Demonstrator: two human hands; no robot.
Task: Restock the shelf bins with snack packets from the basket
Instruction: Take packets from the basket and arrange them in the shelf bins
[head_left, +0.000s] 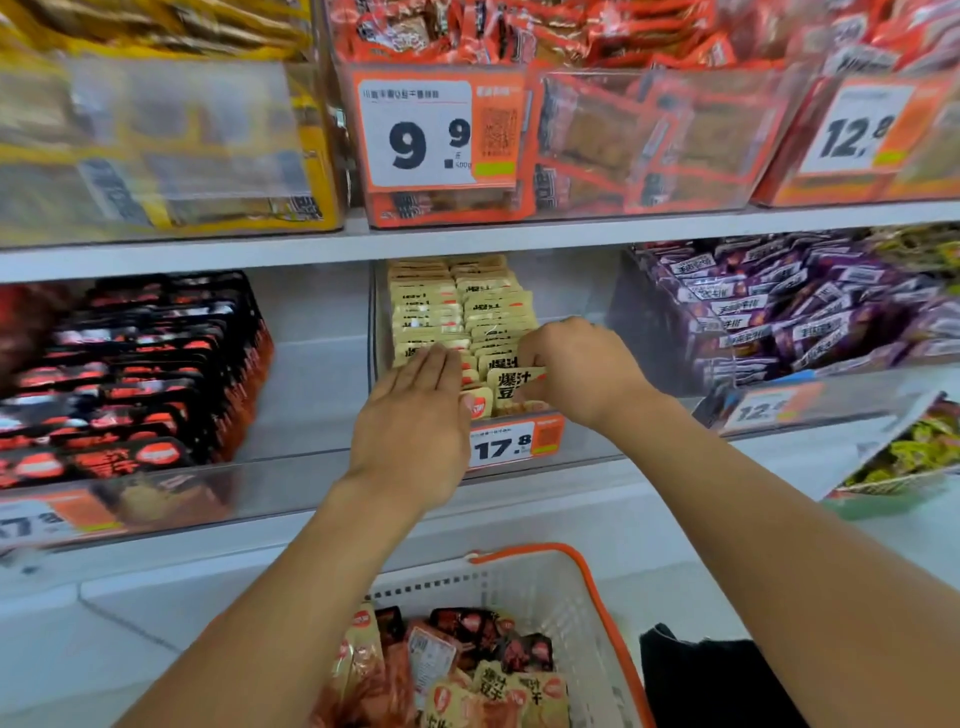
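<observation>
A clear shelf bin (582, 291) in the middle row holds two rows of cream snack packets (457, 306). My left hand (415, 421) lies flat with straight fingers against the front packets of the left row. My right hand (582, 374) pinches a cream packet with black characters (511, 384) at the front of the right row. Below, a white basket with an orange rim (592, 587) holds several cream, red and black packets (467, 660).
A bin of black-and-red packets (130, 374) stands to the left, a bin of purple packets (800, 306) to the right. Yellow and orange packet bins fill the shelf above. Price tags read 9.9 (431, 135) and 17.8 (511, 441). A green packet bin (904, 457) sits lower right.
</observation>
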